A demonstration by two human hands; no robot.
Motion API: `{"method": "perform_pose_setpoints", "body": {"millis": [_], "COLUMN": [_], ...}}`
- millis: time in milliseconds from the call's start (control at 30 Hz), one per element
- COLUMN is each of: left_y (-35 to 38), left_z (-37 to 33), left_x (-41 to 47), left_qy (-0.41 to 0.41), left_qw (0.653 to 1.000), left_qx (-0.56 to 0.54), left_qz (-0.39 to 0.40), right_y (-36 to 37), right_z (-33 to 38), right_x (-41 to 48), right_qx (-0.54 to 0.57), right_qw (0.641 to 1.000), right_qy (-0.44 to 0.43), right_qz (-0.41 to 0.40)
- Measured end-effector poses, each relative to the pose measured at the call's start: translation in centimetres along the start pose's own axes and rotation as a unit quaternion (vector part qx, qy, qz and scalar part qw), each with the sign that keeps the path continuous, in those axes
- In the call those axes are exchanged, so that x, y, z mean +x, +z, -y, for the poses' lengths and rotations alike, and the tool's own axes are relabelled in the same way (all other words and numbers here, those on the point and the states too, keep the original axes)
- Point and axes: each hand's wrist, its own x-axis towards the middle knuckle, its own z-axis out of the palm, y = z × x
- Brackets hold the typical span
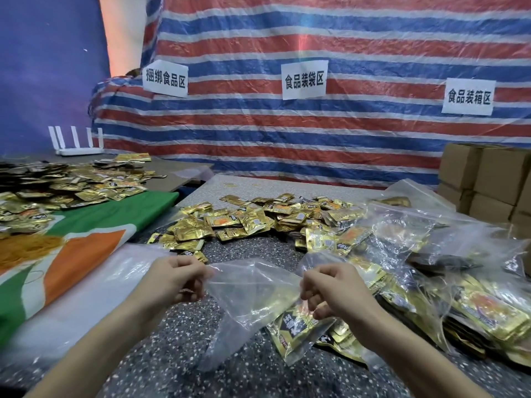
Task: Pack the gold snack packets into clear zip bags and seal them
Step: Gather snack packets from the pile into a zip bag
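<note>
A clear zip bag [253, 294] hangs over the speckled table [178, 340], stretched between both hands. My left hand [175, 278] pinches its left top corner and my right hand [330, 288] pinches the right one. Gold snack packets [296, 328] lie in the bag's lower right part. Behind it a loose pile of gold packets [258, 219] spreads across the middle of the table. Filled clear bags of gold packets [459, 297] are heaped on the right.
A stack of flat clear bags [94, 282] lies left of my left arm, over a green, white and orange cloth [86, 242]. More gold packets [57, 185] cover the far left table. Cardboard boxes [488, 179] stand at the right. A striped tarp [316, 133] hangs behind.
</note>
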Motion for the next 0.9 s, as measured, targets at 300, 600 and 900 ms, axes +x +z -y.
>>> {"method": "perform_pose_setpoints", "body": {"millis": [300,600,900], "left_y": [-2.1,-4.6,-3.7], "left_z": [4.2,8.4,7.1], "left_x": [7.6,15.4,16.4], "left_qy": [0.044,-0.108,-0.143], "left_qw": [0.947,0.785,0.735], "left_qx": [0.299,0.605,0.662], "left_qz": [-0.111,-0.081,-0.035], "right_y": [1.4,1.3,1.6], "right_z": [-0.7,-1.0,-0.4], "right_x": [1.5,2.2,2.2], "right_qx": [0.022,-0.007,-0.153], "right_qw": [1.000,0.999,0.981], "right_qy": [0.003,-0.029,-0.115], "right_qz": [0.018,0.017,0.015]}}
